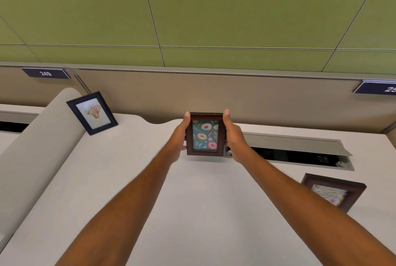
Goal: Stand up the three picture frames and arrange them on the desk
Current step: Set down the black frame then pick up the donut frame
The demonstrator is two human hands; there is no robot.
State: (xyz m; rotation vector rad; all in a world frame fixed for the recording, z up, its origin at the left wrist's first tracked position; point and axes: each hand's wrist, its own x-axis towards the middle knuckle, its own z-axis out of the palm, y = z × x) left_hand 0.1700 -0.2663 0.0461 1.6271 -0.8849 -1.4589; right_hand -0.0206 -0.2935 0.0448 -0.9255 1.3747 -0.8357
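Note:
A brown frame with a doughnut picture (204, 135) is upright at the middle back of the white desk (192, 201), its lower edge at or just above the surface. My left hand (182, 135) grips its left side and my right hand (232, 135) grips its right side, thumbs on the front. A dark blue frame with a flower picture (92, 113) stands tilted at the back left, by the divider. A second brown frame with a colourful card (334, 192) lies flat at the right.
An open cable tray (300, 154) with a raised flap runs along the back right of the desk. A beige padded divider (38, 137) borders the left side. A tan and green partition wall (214, 94) with number plates rises behind the desk.

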